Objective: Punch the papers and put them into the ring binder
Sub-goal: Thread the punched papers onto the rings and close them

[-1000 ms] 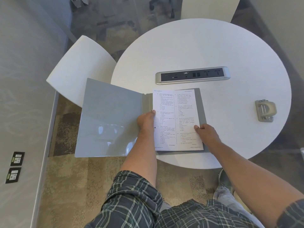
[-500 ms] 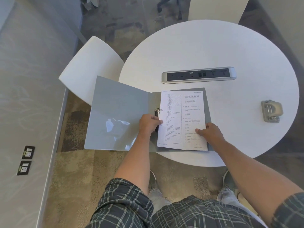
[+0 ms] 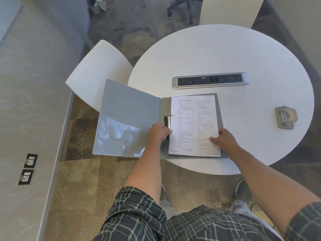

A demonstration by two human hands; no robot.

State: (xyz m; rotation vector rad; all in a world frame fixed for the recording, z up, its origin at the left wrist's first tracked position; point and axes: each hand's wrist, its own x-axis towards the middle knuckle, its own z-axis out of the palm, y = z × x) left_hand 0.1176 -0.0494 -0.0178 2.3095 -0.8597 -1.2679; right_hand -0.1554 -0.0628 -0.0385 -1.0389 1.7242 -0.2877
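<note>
A person in a plaid shirt leans over a round white worktop (image 3: pixel 225 54), both bare forearms reaching in. The grey ring binder (image 3: pixel 126 119) lies open at the near left edge, its front cover hanging out past the rim over the carpet, its back cover flat on the surface. The printed papers (image 3: pixel 193 126) rest on that back cover, their left margin just beside the metal ring mechanism (image 3: pixel 167 121).

The left hand (image 3: pixel 159 133) is curled around the lower end of the ring mechanism, its fingers (image 3: pixel 169 131) closed against it and touching the sheet's left edge; the hand hides the lower ring. The upper ring shows just beyond those fingers, at the paper's margin; whether it passes through a hole I cannot tell. The right hand (image 3: pixel 225 140) lies on the lower right part of the papers, thumb on top of the page, the other fingers folded at the sheet's right edge, pinching it.

Well off to the right of the right hand sits the metal hole punch (image 3: pixel 285 117), alone on the surface. Beyond both hands, a silver power and data strip (image 3: pixel 210 80) is set into the worktop. A white chair (image 3: pixel 99 72) stands beyond the open cover, to the left, and another chair back (image 3: pixel 229 11) rises at the far side.
</note>
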